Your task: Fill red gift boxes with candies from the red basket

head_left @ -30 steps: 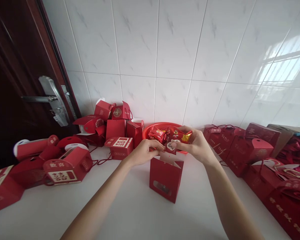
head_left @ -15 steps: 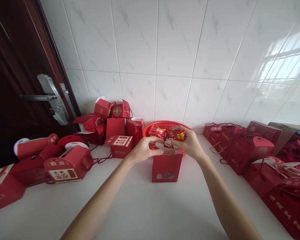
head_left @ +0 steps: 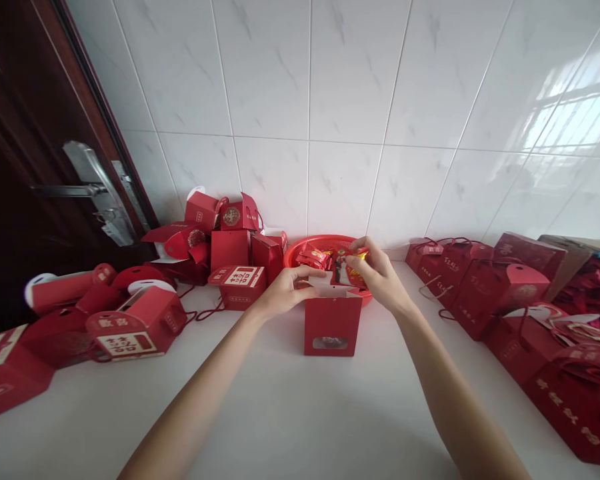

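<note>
An upright red paper gift box [head_left: 331,325] stands open-topped on the table, with a clear oval window low on its front. Something dark and shiny shows through that window. At the box's top left edge, my left hand [head_left: 286,293] is closed with thumb and fingers pinching the rim. My right hand [head_left: 380,277] grips a red snack packet [head_left: 342,268] with yellow and white print, just above the opening. Behind the box sits a red plastic basket [head_left: 294,255] holding several red wrapped packets [head_left: 312,255]. The box hides part of the basket.
Folded red gift boxes [head_left: 135,323] are piled on the left, some with cord handles. Along the right side stand several red gift bags [head_left: 497,300]. A tiled wall [head_left: 347,187] closes off the back, and a dark door [head_left: 25,133] with a metal handle is at left.
A small round piece seen at the box's opening is no longer visible there. My right hand now holds the packet more upright above the box. The dark contents in the window look larger.
</note>
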### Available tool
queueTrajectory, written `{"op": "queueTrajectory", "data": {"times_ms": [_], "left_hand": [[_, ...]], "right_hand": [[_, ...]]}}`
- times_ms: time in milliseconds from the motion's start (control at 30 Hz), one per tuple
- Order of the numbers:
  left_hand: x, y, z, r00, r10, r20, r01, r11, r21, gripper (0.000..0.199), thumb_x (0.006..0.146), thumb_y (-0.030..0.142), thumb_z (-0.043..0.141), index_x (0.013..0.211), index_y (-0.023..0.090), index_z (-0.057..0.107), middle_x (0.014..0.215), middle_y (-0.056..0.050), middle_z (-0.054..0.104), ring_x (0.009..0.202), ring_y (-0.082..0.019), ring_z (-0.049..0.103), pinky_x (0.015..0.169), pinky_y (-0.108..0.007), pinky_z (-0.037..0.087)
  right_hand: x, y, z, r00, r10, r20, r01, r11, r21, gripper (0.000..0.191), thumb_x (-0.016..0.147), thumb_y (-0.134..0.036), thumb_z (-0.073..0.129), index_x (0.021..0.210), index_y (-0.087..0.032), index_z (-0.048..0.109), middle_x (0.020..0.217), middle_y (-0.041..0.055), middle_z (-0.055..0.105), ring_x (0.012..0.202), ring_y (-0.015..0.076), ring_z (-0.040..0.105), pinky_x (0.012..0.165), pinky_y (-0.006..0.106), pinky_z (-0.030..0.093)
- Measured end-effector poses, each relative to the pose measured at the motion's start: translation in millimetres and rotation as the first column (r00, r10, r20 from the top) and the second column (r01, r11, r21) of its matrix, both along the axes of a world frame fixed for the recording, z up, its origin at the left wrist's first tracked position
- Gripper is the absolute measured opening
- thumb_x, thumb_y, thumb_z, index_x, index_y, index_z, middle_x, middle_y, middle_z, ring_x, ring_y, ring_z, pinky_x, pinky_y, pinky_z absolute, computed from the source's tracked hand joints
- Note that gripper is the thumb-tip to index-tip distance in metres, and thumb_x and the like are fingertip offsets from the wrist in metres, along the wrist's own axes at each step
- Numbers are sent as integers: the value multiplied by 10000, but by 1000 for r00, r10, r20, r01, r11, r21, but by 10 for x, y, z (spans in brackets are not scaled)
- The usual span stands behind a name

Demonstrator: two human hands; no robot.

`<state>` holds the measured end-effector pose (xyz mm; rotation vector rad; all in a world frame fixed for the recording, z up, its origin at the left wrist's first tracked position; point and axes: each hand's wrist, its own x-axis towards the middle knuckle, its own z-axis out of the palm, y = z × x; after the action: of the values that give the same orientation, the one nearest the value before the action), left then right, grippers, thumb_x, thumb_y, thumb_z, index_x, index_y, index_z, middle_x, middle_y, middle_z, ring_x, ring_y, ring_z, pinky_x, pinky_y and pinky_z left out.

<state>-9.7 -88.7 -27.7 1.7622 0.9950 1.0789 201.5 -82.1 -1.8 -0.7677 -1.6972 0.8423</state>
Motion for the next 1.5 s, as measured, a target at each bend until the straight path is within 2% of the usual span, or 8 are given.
{"op": "queueTrajectory", "data": {"times_ms": [167,400,600,800,933,1067,1267,1500], "left_hand": [[-15,11,-3,998,-58,27,59,998,-22,348,737,213,689,1080,164,719,1006,-63,747,897,-219,692,864,-353,546],[-27,5,0,998,-52,22,53,996,-65,386,748,183,648,1128,163,710,1008,-67,744,917,-226,689,884,-354,533],[-40,26,-9,993,-120,18,120,993,-21,408,781,193,546,1151,183,717,1086,-65,733,1037,-245,661,946,-371,511],[-42,40,2,999,-35,-35,34,999,-24,429,744,183,510,1103,201,744,1154,-46,728,1121,-249,618,953,-345,486],[-34,39,4,998,-46,-32,45,999,-27,452,733,180,505,1117,209,741,1138,-37,733,1087,-239,630,918,-330,498],[-41,36,3,999,-18,-31,17,999,-48,475,729,179,505,1148,209,727,1109,-40,736,1050,-238,639,854,-321,513],[-52,43,7,997,19,-71,-21,999,-31,425,734,200,518,1095,188,742,1003,-55,742,1073,-259,626,912,-356,501],[-40,43,5,998,14,-67,-17,999,-37,415,751,202,532,1114,189,732,1161,-62,714,1160,-273,602,995,-382,475]], "right_hand": [[-14,37,-27,977,97,192,-115,990,80,183,851,-395,660,912,-224,636,848,15,650,745,161,582,658,283,464],[21,57,-27,964,30,264,-61,992,110,137,839,-322,682,936,-229,709,925,33,714,794,180,631,694,305,487],[32,57,-27,954,60,295,-105,985,136,151,832,-329,689,945,-238,731,901,24,720,791,178,624,715,314,490],[57,33,0,918,121,379,-190,970,150,153,817,-231,675,942,-245,762,896,31,737,735,180,657,692,326,527],[54,33,-3,936,111,334,-171,973,155,242,779,-150,665,984,-247,749,946,30,729,768,177,669,718,323,543],[46,47,-24,943,160,291,-200,973,113,190,791,-149,638,936,-229,731,930,30,723,824,185,681,746,324,554],[89,45,-31,848,105,519,-207,968,142,215,737,-48,596,784,-211,728,769,11,718,682,157,631,621,272,490],[90,11,4,825,57,562,-162,977,139,103,853,-230,629,869,-190,722,896,48,724,805,173,656,710,293,527]]}}
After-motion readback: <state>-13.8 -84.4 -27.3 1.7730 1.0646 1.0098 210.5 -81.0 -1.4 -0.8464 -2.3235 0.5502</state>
